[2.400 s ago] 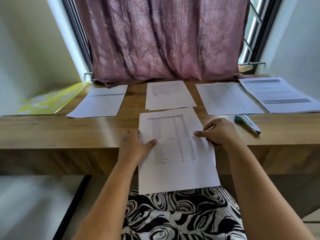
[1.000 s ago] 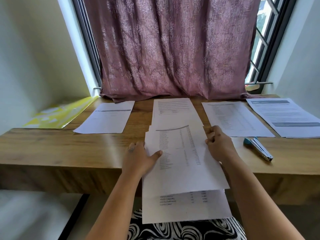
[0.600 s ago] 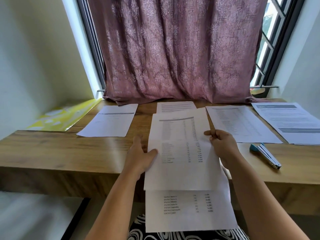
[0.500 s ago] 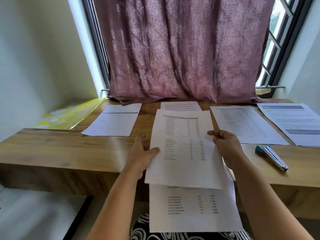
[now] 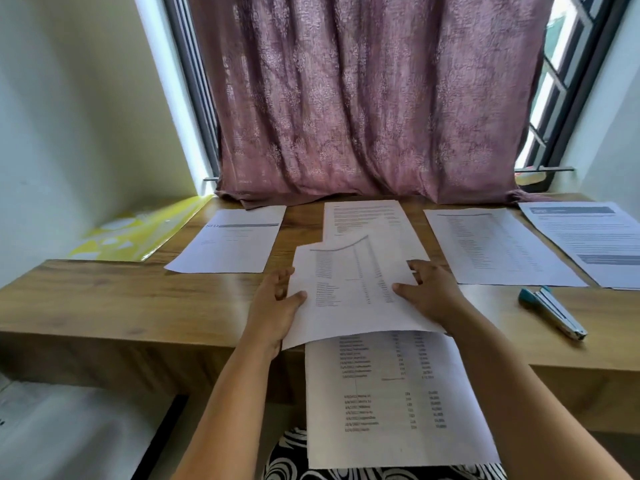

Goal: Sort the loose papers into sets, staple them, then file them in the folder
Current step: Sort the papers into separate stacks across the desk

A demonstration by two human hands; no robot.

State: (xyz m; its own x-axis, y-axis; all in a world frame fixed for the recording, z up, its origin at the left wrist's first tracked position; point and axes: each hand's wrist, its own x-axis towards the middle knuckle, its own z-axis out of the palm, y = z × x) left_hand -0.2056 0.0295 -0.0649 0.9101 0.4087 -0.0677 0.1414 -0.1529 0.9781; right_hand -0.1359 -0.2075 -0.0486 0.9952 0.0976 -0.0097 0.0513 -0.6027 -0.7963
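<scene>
The left hand (image 5: pixel 273 306) grips the left edge of a printed sheet (image 5: pixel 349 292), thumb on top and fingers curled beneath. The right hand (image 5: pixel 429 292) holds the same sheet at its right edge, thumb pressed across the print and fingers folded around the edge. The sheet is lifted clear of the wooden desk (image 5: pixel 104 296), and its far end bows upward.

Under both hands, a second sheet (image 5: pixel 391 403) with rows of figures hangs past the desk's front edge over a black-and-white patterned lap (image 5: pixel 287 459); whether either hand touches it cannot be told, since the top sheet covers the place.

Just beyond the hands lies a page of text (image 5: pixel 363 216), partly hidden by the raised sheet. Left of the left hand rests a page with a grey header bar (image 5: pixel 228 247), and farther left a yellow folder (image 5: pixel 138 233) sits against the wall. Right of the right hand lies a list page (image 5: pixel 495 247), then another page with grey bands (image 5: pixel 588 237). A teal stapler (image 5: pixel 550 311) lies near the right wrist, well apart from the fingers. A mauve curtain (image 5: pixel 374 98) hangs behind the desk.
</scene>
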